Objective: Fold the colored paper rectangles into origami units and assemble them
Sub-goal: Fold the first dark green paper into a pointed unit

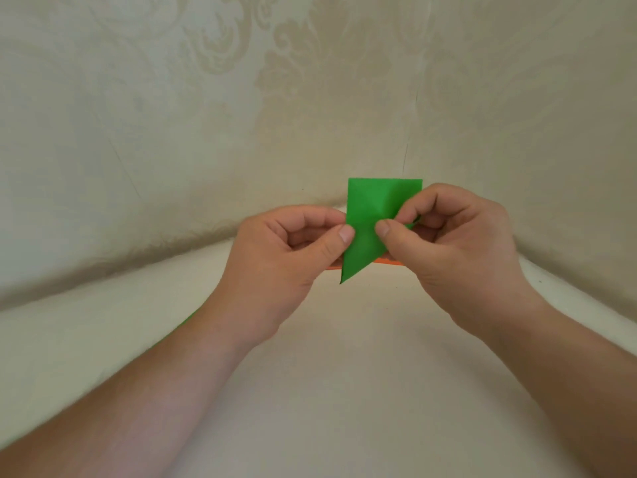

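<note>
Green paper [370, 225] held upright in air between both hands, above pale cloth-covered surface [344, 374]. Long axis near vertical — square edge up, pointed corner down. Left hand [286, 257] pinches left edge, thumb on front face. Right hand [444, 243] pinches right side at mid-height, thumb on front, fingers curled behind, right edge turned under there. Both grips tight on paper, about level. Next crease likely on right side — right hand nearer, left serves as anchor. Orange paper [386, 261] lies just behind, mostly hidden.
</note>
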`<action>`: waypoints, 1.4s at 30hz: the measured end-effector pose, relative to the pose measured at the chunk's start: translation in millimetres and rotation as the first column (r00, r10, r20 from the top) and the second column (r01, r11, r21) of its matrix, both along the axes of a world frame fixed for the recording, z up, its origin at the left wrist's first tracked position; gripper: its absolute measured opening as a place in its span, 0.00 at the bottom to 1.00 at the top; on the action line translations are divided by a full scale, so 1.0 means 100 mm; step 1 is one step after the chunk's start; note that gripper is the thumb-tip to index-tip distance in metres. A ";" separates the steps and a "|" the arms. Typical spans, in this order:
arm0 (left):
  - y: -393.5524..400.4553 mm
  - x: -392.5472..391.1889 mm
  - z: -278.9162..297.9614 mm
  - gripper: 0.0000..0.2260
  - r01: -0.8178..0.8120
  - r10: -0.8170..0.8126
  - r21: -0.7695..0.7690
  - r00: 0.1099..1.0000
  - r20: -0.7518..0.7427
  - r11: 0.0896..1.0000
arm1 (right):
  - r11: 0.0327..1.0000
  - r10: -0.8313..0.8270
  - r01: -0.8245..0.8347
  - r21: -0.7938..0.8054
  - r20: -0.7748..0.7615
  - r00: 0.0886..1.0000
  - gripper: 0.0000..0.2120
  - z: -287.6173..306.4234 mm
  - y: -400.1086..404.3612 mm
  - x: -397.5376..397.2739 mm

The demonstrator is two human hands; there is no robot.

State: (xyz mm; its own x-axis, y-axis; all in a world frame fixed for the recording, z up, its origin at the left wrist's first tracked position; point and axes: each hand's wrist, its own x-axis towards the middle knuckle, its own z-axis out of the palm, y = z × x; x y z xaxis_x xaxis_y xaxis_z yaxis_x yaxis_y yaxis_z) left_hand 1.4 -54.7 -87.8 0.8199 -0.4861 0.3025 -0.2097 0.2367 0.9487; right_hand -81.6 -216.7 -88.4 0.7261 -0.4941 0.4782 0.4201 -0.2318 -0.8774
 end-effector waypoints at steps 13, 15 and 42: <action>0.02 -0.03 0.03 0.13 0.038 -0.038 0.014 0.999 -0.013 0.999 | 0.997 0.070 -0.070 0.020 0.019 0.997 0.11 0.03 0.00 -0.01; 0.01 -0.02 0.02 0.12 0.038 -0.038 0.031 0.999 -0.004 0.999 | 0.997 0.080 -0.080 0.017 0.023 0.997 0.11 0.03 0.00 -0.02; -0.02 -0.01 0.01 0.06 -0.022 0.023 0.019 0.996 -0.086 1.000 | 0.871 0.361 -0.196 0.450 -0.317 0.877 0.08 0.04 0.17 -0.03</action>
State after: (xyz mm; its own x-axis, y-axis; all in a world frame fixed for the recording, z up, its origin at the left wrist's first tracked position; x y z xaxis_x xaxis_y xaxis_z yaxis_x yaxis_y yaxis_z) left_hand 0.0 -56.4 -86.7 0.8533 -0.4719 0.2217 -0.1319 0.2159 0.9675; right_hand -84.8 -199.9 -84.0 0.9433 -0.3275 -0.0533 0.0291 0.2416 -0.9699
